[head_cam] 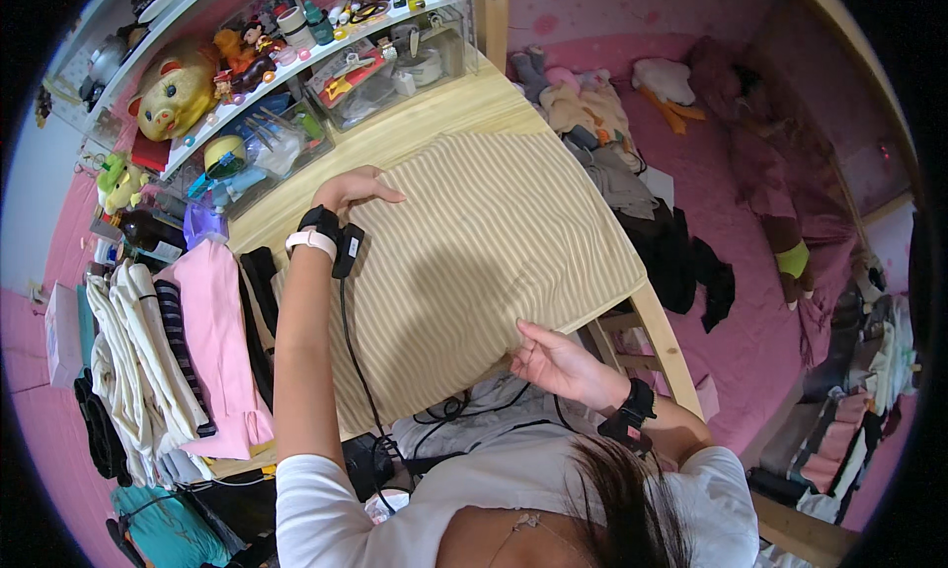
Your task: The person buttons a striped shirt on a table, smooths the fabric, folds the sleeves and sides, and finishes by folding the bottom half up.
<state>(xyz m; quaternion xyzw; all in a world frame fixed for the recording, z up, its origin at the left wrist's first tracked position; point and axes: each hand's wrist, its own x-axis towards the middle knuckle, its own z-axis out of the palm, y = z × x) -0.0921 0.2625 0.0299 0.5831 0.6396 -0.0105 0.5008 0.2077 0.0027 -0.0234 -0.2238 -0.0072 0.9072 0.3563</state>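
Observation:
A beige-and-white striped cloth (pixel 474 249) lies spread over the light wooden desk (pixel 415 127), with small wrinkles near its lower right part. At its upper left edge rests my left hand (pixel 363 188), thumb pointing right across the stripes and the other fingers partly hidden. My right hand (pixel 552 357) pinches the near edge of the cloth between thumb and fingers, palm turned up. Both wrists wear black straps with small devices, and a black cable (pixel 352 353) runs from the left one down over the cloth.
Folded clothes, including a pink garment (pixel 218 346) and white ones (pixel 137 360), stand at the left. Behind the desk, a shelf holds a golden pig figure (pixel 174 90) and clear drawers (pixel 404 64). Black clothing (pixel 666 264) lies on the pink bed (pixel 711 190) at the right.

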